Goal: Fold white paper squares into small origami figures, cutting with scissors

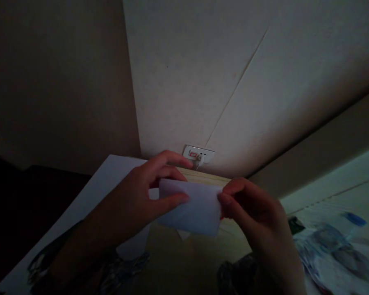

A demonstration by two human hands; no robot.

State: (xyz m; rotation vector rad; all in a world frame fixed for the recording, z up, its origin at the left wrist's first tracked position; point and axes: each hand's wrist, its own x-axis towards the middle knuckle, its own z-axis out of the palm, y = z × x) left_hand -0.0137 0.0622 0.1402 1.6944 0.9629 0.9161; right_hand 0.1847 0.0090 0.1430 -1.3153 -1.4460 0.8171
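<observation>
Both my hands hold a small folded white paper (194, 208) in the air in front of me. My left hand (141, 196) pinches its left edge, thumb below and fingers curled over the top. My right hand (249, 207) pinches the right edge with bent fingers. The room is dim.
A large white sheet (89, 200) lies under my left arm on a wooden surface (203, 176). A white wall socket (198, 154) with a red mark sits on the pale wall (233, 82) behind. Crumpled plastic packaging and a bottle with a blue cap (355, 219) lie at right.
</observation>
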